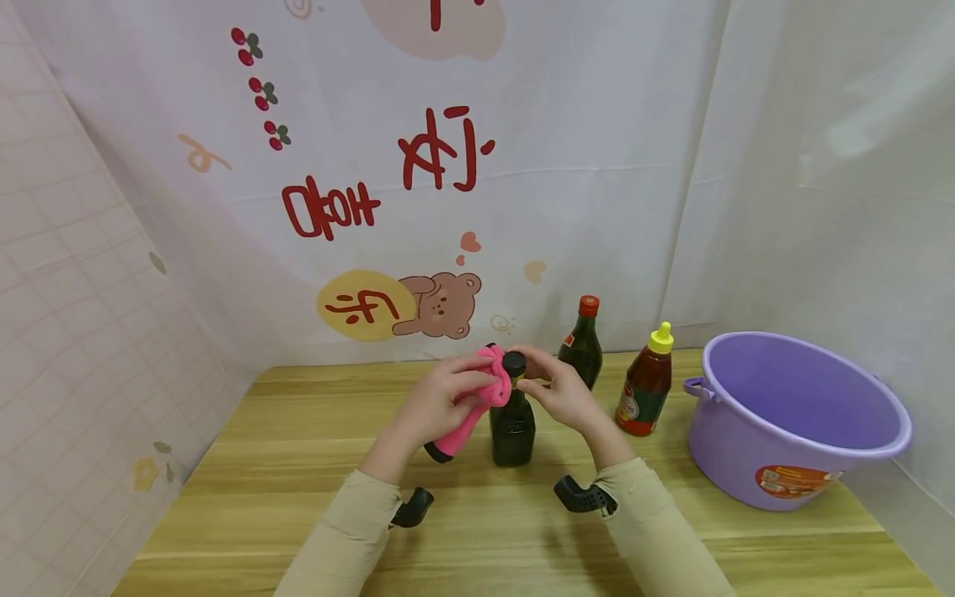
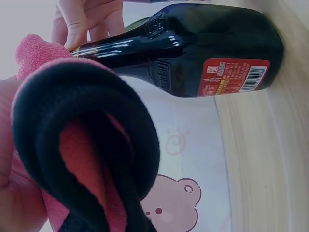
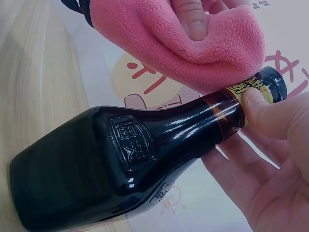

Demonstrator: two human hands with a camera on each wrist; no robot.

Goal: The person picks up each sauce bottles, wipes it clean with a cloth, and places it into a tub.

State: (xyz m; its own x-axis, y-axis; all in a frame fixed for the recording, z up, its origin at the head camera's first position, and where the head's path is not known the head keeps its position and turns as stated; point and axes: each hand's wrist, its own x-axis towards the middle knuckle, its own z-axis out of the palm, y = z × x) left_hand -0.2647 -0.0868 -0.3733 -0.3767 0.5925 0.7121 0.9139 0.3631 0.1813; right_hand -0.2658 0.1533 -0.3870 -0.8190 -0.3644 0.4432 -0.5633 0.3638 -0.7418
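Left hand (image 1: 436,402) grips a folded pink cloth (image 1: 477,398) pressed against the neck of the dark bottle (image 1: 512,419) standing at mid-frame on the wooden table (image 1: 298,464); right hand (image 1: 563,394) pinches the neck just below the cap. Wiping seems to be at the top, the body apparently left.

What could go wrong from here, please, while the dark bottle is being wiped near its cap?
The dark bottle is steadied only at its neck by the right hand, so sideways pressure from the pink cloth in the left hand might tip it. If it falls to the right, it could strike the red-capped bottle or the sauce bottle close by.
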